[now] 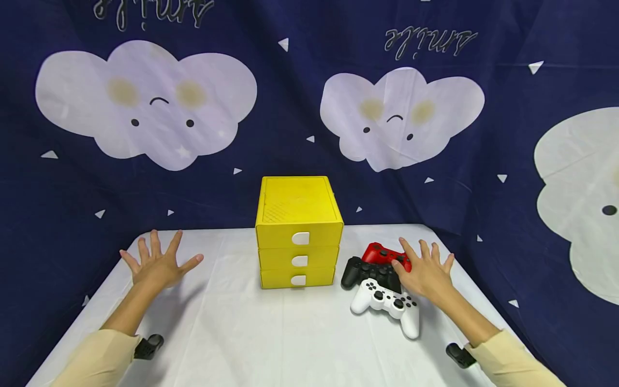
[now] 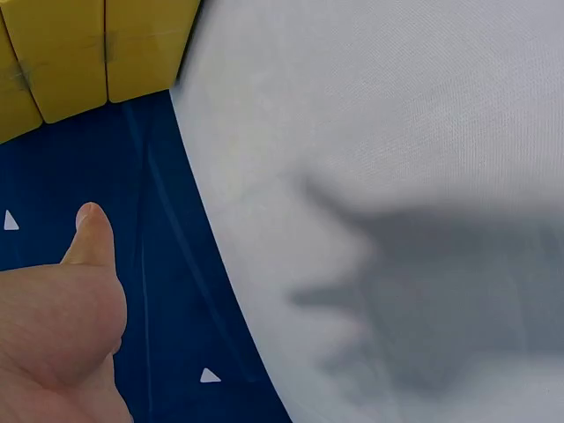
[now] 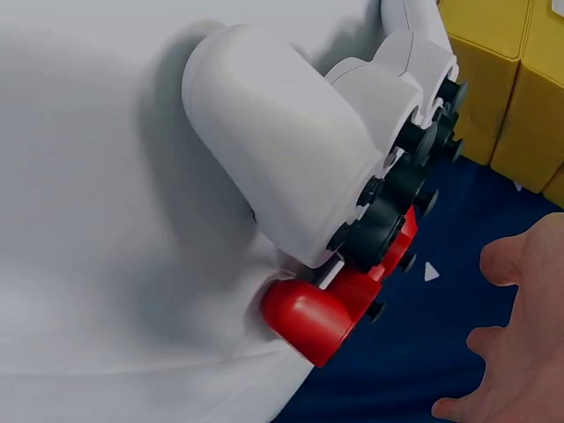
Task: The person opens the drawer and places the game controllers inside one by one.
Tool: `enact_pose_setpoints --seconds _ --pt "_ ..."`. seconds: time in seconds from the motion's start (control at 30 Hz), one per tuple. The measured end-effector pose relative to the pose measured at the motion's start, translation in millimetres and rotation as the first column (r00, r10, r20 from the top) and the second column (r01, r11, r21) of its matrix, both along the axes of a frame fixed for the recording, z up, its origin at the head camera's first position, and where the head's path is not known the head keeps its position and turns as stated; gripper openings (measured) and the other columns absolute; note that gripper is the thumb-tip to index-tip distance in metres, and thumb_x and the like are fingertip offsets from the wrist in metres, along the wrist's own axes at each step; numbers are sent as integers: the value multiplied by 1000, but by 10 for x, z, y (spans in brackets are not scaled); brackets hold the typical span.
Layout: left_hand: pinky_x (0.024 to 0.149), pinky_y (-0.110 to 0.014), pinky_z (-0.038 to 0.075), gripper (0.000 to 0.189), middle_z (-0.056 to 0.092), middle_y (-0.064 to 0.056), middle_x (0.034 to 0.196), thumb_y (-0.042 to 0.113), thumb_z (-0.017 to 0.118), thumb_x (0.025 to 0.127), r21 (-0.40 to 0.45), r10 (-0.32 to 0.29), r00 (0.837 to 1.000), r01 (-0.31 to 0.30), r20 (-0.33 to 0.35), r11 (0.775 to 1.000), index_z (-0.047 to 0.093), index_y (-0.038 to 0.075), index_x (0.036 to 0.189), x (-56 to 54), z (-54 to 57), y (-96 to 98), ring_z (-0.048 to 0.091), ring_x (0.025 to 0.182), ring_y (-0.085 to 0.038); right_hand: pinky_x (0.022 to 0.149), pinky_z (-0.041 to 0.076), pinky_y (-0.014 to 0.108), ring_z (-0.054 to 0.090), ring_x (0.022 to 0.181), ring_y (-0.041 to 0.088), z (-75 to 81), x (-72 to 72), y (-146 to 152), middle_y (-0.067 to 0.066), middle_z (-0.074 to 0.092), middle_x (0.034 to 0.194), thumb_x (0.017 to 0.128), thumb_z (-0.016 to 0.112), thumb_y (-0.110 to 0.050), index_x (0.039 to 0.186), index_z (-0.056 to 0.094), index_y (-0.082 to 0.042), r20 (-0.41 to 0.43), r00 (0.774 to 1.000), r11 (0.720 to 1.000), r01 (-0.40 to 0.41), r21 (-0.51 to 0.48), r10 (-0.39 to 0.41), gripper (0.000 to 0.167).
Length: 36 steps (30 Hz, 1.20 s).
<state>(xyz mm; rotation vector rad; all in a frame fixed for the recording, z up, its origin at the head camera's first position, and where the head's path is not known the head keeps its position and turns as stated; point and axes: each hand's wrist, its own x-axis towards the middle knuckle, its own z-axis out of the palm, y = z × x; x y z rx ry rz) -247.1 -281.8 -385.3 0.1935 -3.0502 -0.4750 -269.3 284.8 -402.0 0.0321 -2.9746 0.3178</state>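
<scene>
Spread wide, the fingers of my left hand [image 1: 158, 267] hover over the left side of the white table, holding nothing. My right hand [image 1: 425, 274] is also spread, above the right end of a group of game controllers, and grips nothing. Nearest the front lies a white controller [image 1: 387, 302], overlapping a black controller [image 1: 369, 273]. Behind them is a red controller [image 1: 379, 252], partly covered by the black one and by my right fingers. A yellow box with three drawers [image 1: 300, 236] stands at the back middle, its drawers closed.
A white cloth covers the table [image 1: 242, 333]. Behind and at the right hangs a dark blue curtain [image 1: 290, 123] with white clouds and small triangles. Dark straps with small devices sit at both wrists.
</scene>
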Motion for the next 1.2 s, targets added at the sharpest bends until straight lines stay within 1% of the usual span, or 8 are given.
enact_pose_setpoints --seconds 0.13,0.27,0.4,0.57,0.77,0.97,1.03,1.2 --pt "103 -80 -27 103 -20 -42 156 77 46 92 -5 1 1000 -1 4 1000 10 11 163 -5 14 15 -22 142 -64 108 -7 84 10 145 64 24 -6 -32 38 23 157 103 47 -50 159 33 -18 -12 1000 1000 -4 0 4 66" --pt "102 -81 -26 103 -18 -43 156 78 44 92 -11 -11 1000 11 6 1000 11 11 163 -13 49 50 -19 142 -66 108 -4 85 12 145 64 59 -15 -85 37 25 157 103 47 -50 158 34 -19 -22 1000 1000 -14 -3 14 65" --pt "103 -81 -24 103 -15 -44 157 79 43 92 -10 -28 1000 28 10 1000 9 13 164 -40 117 119 -18 142 -67 108 -2 85 14 145 63 109 -36 -149 37 26 157 103 47 -50 159 33 -18 -26 999 1000 -25 0 25 66" --pt "104 -82 -21 105 -15 -44 157 80 43 91 10 -47 999 46 26 999 5 15 164 -106 224 248 -17 143 -66 109 0 84 16 144 63 202 -52 -255 38 28 156 102 47 -50 159 33 -19 -39 998 999 -53 -2 53 67" --pt "104 -85 -16 102 -13 -44 158 75 46 94 52 -103 994 102 25 994 1 17 164 -148 438 430 -13 144 -66 110 2 82 21 144 61 306 -53 -388 36 30 156 102 48 -53 161 29 -22 -37 995 995 -95 -12 95 70" --pt "106 -85 -12 101 -11 -42 160 77 44 94 66 -153 988 152 5 986 1 19 164 -185 664 613 -8 145 -67 112 5 80 25 144 57 445 -36 -523 30 33 158 102 47 -55 162 27 -24 -56 989 991 -136 -21 134 70" --pt "107 -85 -10 101 -12 -41 160 77 43 94 80 -176 984 175 -2 981 1 20 165 -201 721 668 -8 145 -66 111 8 79 28 143 55 494 -26 -568 30 34 157 102 47 -55 162 26 -24 -63 987 988 -153 -26 151 71" --pt "109 -85 -2 95 -8 -39 162 71 44 97 137 -246 969 246 -13 960 1 19 165 -233 851 824 -3 147 -64 110 17 76 35 141 51 627 16 -690 31 40 153 102 47 -54 163 24 -24 -62 979 978 -199 -57 195 71"
